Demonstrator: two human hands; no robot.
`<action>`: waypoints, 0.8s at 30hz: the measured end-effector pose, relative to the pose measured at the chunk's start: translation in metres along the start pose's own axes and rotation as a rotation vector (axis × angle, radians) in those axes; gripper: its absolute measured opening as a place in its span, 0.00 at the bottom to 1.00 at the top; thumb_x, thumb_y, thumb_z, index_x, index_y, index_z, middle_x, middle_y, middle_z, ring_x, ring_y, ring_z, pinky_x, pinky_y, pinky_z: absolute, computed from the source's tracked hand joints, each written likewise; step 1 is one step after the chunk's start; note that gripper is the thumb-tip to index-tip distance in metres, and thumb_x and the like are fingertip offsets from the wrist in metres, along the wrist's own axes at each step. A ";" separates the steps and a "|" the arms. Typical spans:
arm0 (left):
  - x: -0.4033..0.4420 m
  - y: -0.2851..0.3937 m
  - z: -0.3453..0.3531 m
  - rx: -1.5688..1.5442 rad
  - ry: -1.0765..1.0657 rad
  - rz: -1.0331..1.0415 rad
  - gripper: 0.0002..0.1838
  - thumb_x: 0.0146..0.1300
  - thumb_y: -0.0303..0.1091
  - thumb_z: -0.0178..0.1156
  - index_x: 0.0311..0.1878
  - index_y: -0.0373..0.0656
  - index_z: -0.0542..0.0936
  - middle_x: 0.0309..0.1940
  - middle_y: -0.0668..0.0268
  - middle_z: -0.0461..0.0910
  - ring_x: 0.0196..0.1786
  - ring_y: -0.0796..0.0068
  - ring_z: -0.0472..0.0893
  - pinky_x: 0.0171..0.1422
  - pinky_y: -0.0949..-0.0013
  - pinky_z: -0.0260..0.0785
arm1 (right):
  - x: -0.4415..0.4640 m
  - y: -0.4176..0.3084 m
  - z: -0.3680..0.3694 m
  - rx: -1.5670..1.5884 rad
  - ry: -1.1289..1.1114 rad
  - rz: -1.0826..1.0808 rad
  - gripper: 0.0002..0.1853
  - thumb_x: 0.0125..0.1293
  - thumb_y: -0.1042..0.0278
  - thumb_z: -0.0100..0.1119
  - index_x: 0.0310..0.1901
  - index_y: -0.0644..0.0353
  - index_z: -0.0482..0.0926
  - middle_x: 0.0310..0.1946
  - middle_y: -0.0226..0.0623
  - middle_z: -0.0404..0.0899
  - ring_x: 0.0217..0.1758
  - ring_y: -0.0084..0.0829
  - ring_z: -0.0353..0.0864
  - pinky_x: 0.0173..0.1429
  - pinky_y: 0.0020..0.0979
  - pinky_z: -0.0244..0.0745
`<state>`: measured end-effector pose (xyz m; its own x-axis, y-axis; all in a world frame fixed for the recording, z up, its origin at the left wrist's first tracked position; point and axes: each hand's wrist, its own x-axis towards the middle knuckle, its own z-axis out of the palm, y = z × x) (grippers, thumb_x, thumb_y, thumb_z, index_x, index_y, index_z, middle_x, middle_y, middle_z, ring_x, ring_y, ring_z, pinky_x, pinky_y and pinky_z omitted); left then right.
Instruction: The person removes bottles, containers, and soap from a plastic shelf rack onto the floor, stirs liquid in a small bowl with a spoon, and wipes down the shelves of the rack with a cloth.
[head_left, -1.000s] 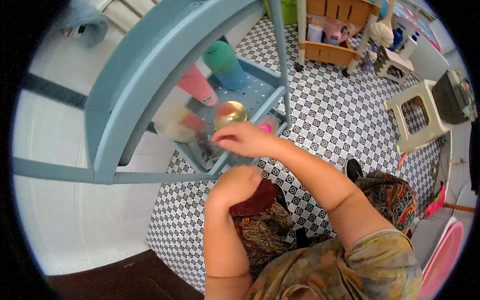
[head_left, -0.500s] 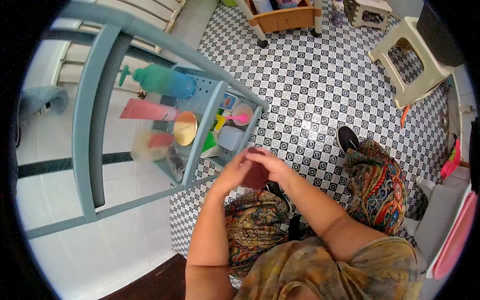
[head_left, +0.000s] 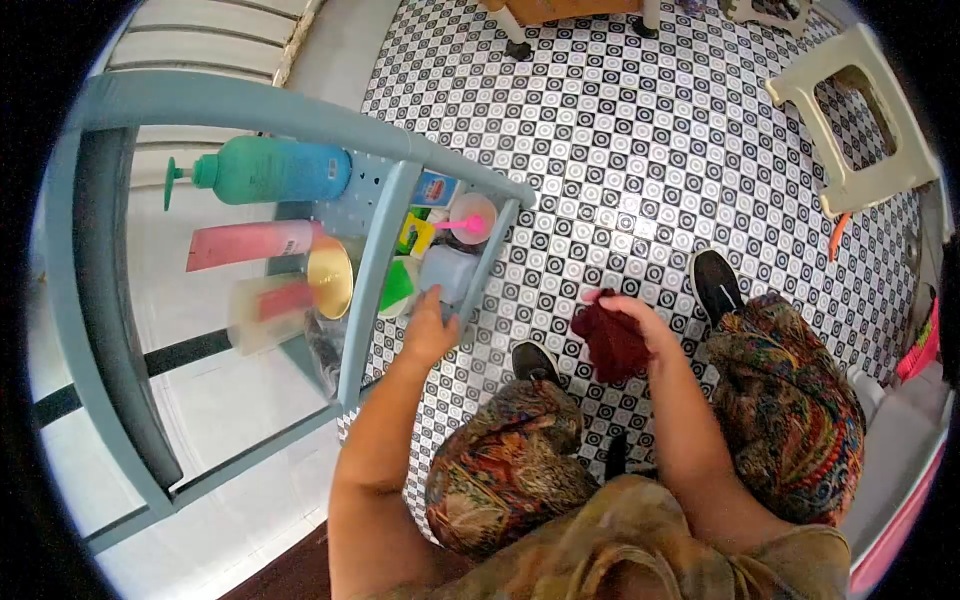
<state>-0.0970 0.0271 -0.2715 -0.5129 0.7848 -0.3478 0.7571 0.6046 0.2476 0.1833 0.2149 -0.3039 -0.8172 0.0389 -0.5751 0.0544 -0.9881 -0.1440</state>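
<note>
My right hand (head_left: 640,322) is closed on a crumpled dark red cloth (head_left: 612,345), which hangs above the tiled floor between my feet. At the lower shelf of the blue-grey rack (head_left: 385,285), my left hand (head_left: 431,328) has its fingers apart and nothing in them. Its fingertips are at the near edge of a pale grey-blue plastic box (head_left: 449,272); whether they touch it I cannot tell. Around that box are a green-and-white item (head_left: 396,286), a yellow-green packet (head_left: 416,234) and a round tub (head_left: 473,217) with a pink spoon-like handle across it.
On the upper shelf are a green-blue pump bottle (head_left: 270,170), a pink tube (head_left: 250,243) and a gold-lidded jar (head_left: 330,278). A cream plastic stool (head_left: 850,185) stands at the right. A wheeled cart (head_left: 570,10) is at the top. My shoes (head_left: 716,285) rest on patterned tiles.
My hands, together at the cloth before, have parted. The right one has carried the cloth to the right; the left has moved left to the lower shelf. The view has shifted a little.
</note>
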 end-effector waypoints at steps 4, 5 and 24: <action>0.038 -0.011 0.026 0.069 0.162 0.041 0.44 0.43 0.36 0.64 0.62 0.38 0.52 0.57 0.40 0.56 0.60 0.42 0.57 0.62 0.53 0.53 | 0.002 0.001 -0.028 -0.197 0.041 -0.025 0.18 0.52 0.63 0.55 0.46 0.59 0.72 0.36 0.38 0.76 0.36 0.33 0.77 0.40 0.35 0.74; 0.050 -0.004 0.026 0.162 0.164 -0.051 0.47 0.41 0.37 0.66 0.63 0.40 0.49 0.58 0.41 0.55 0.61 0.43 0.56 0.63 0.52 0.51 | 0.001 -0.002 -0.031 -0.202 0.047 -0.021 0.18 0.52 0.63 0.55 0.46 0.59 0.72 0.36 0.38 0.76 0.36 0.33 0.77 0.40 0.35 0.74; 0.038 0.045 -0.014 0.262 0.177 -0.203 0.54 0.34 0.39 0.69 0.65 0.47 0.47 0.43 0.46 0.66 0.47 0.48 0.68 0.52 0.56 0.63 | 0.004 -0.003 -0.025 -0.237 0.042 0.057 0.19 0.51 0.67 0.58 0.46 0.59 0.73 0.36 0.33 0.75 0.36 0.28 0.75 0.40 0.29 0.72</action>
<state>-0.0885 0.0861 -0.2616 -0.7082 0.6774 -0.1987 0.6985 0.7133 -0.0578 0.1944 0.2217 -0.3254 -0.7844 -0.0045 -0.6202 0.2367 -0.9265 -0.2926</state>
